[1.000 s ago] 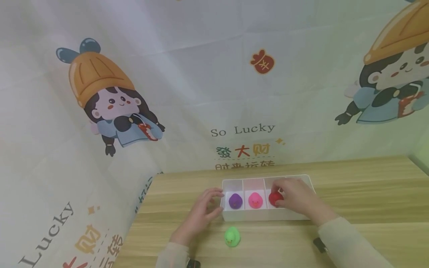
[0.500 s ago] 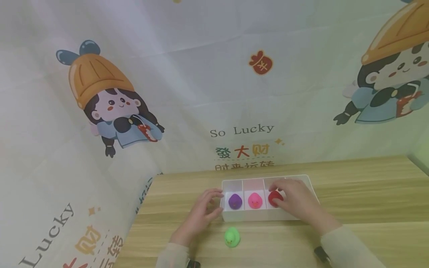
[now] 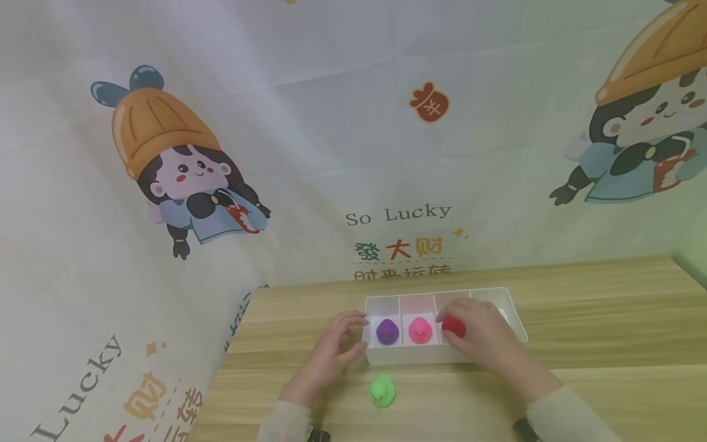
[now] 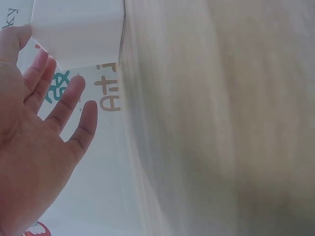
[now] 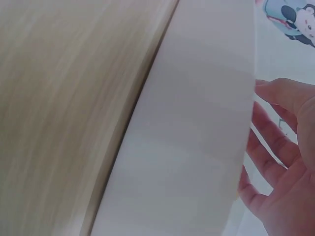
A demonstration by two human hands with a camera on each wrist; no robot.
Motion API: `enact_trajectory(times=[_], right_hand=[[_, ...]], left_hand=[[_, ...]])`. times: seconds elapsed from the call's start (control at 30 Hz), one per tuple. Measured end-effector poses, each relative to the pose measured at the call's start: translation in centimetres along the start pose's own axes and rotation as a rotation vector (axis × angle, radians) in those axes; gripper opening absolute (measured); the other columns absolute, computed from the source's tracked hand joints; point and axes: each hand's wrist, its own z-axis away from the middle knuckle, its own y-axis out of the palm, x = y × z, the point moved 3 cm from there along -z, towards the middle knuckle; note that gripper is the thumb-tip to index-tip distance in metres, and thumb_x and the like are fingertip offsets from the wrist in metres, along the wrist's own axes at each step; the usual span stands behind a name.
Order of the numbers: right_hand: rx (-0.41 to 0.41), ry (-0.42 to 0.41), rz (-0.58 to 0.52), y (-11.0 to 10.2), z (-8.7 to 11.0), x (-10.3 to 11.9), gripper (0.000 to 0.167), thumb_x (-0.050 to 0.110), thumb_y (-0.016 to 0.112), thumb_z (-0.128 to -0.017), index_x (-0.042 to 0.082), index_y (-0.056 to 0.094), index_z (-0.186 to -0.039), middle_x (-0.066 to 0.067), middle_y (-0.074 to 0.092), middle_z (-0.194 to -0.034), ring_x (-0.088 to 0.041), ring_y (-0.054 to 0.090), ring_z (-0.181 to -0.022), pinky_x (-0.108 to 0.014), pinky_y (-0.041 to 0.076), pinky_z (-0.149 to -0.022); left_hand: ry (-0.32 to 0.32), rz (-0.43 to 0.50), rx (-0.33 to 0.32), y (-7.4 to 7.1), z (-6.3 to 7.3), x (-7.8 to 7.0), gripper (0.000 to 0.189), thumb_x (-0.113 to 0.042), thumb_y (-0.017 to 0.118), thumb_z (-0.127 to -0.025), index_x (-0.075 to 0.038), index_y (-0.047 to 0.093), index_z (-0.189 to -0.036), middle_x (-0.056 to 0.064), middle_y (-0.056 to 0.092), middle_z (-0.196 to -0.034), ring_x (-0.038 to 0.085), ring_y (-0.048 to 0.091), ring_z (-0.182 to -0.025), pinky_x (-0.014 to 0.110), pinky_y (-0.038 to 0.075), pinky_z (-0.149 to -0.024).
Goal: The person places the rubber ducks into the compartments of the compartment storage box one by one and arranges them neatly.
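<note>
A white divided box stands on the table. A purple rubber duck sits in its left compartment and a pink one in the compartment beside it. My right hand reaches over the front wall into the third compartment, thumb and fingers around a red duck that they partly cover. In the right wrist view the fingertips dip behind the box's rim. My left hand steadies the box's left end with its fingers spread; the left wrist view shows the thumb at the corner.
A green rubber duck sits on the wooden table in front of the box. The box's rightmost compartment is partly hidden by my right hand. A printed cloth hangs behind and left of the table.
My right hand has shifted slightly left, its thumb moving across the red duck's front, and more of the box's right end shows. The left hand and the other ducks stay put.
</note>
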Motion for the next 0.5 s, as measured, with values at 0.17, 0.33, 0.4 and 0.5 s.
enact_trajectory(times=[0.17, 0.33, 0.4, 0.5], right_hand=[[-0.002, 0.011, -0.029, -0.1, 0.1, 1.0, 0.020, 0.019, 0.071, -0.070, 0.024, 0.063, -0.087, 0.011, 0.059, -0.096, -0.011, 0.051, -0.094, -0.037, 0.039, -0.084], [-0.024, -0.001, -0.100, 0.2, 0.2, 1.7, 0.021, 0.019, 0.072, -0.070, 0.026, 0.063, -0.088, 0.014, 0.058, -0.093, -0.009, 0.051, -0.085, -0.030, 0.043, -0.075], [-0.031, -0.022, -0.126, 0.3, 0.2, 2.0, 0.021, 0.018, 0.072, -0.070, 0.025, 0.063, -0.088, 0.015, 0.057, -0.090, -0.009, 0.050, -0.078, -0.026, 0.043, -0.069], [-0.037, -0.053, -0.133, 0.5, 0.4, 2.5, 0.021, 0.019, 0.071, -0.070, 0.026, 0.062, -0.088, 0.018, 0.056, -0.089, -0.008, 0.049, -0.077, -0.026, 0.041, -0.068]], left_hand=[[0.006, 0.002, -0.004, 0.1, 0.0, 0.0, 0.038, -0.029, 0.059, -0.083, -0.017, 0.048, -0.118, -0.003, 0.036, -0.132, 0.026, 0.046, -0.104, 0.041, 0.041, -0.087], [0.013, 0.000, -0.009, 0.2, 0.0, 0.0, 0.039, -0.029, 0.058, -0.084, -0.015, 0.048, -0.119, 0.001, 0.036, -0.133, 0.026, 0.045, -0.104, 0.042, 0.041, -0.087], [0.009, -0.004, -0.008, 0.2, 0.0, 0.0, 0.039, -0.029, 0.058, -0.084, -0.016, 0.048, -0.119, 0.000, 0.036, -0.133, 0.026, 0.045, -0.104, 0.041, 0.041, -0.088], [0.009, 0.001, -0.003, 0.1, 0.0, -0.1, 0.039, -0.029, 0.058, -0.084, -0.015, 0.048, -0.119, 0.000, 0.036, -0.133, 0.026, 0.045, -0.104, 0.041, 0.041, -0.088]])
